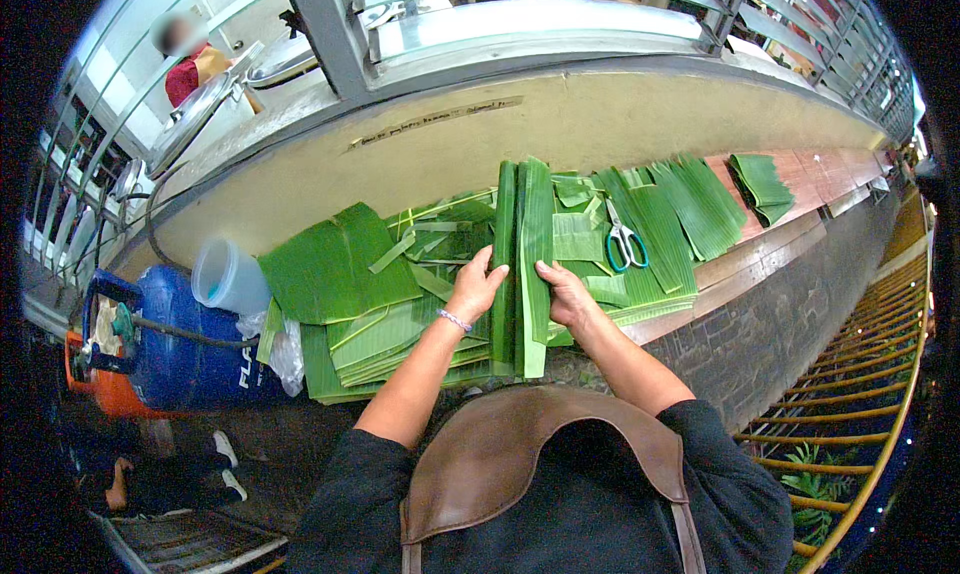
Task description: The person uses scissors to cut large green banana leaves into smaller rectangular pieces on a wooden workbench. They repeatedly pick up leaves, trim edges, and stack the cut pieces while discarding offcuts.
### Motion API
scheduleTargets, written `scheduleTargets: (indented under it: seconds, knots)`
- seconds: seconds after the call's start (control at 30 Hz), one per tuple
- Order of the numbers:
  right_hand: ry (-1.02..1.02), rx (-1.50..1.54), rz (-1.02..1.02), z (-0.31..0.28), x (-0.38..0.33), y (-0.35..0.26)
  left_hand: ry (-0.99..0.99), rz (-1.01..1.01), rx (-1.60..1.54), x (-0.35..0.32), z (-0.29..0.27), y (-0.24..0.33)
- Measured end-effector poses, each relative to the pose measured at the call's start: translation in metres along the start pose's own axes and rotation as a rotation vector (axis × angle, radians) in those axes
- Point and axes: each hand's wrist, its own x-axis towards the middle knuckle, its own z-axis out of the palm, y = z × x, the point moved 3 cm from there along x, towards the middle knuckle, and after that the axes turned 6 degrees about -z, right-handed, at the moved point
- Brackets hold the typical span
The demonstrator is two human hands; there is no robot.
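A long banana leaf (536,244) stands out before me, its two sides curled lengthwise with a dark gap between them. My left hand (475,289) grips its left side, thumb on the leaf's face, with a braided band around the wrist. On the opposite side my right hand (567,294) pinches the leaf edge, thumb showing and the other fingers mostly hidden. Beneath lie stacked and cut leaf pieces. Scissors (621,231) with teal-rimmed handles rest on the leaves beyond my right hand, not touching it. A broad leaf sheet (335,264) lies to the left.
At the left stand a blue gas cylinder (185,339), a translucent plastic tub (225,274) and a clear plastic bag (288,359). More leaf pieces (762,186) lie along the reddish ledge (815,179). A yellow railing (850,414) runs at right. Another person (185,64) is behind the window bars.
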Motion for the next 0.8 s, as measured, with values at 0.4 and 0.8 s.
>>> scheduleTargets:
  seconds: [0.4,0.8]
  knots:
    - [0.02,-0.247,-0.157,0.012,0.001,0.002,-0.004,-0.024,-0.048,0.003,0.005,0.013]
    - [0.076,-0.471,-0.309,0.022,0.005,0.007,-0.04,-0.24,-0.389,-0.007,0.011,0.02]
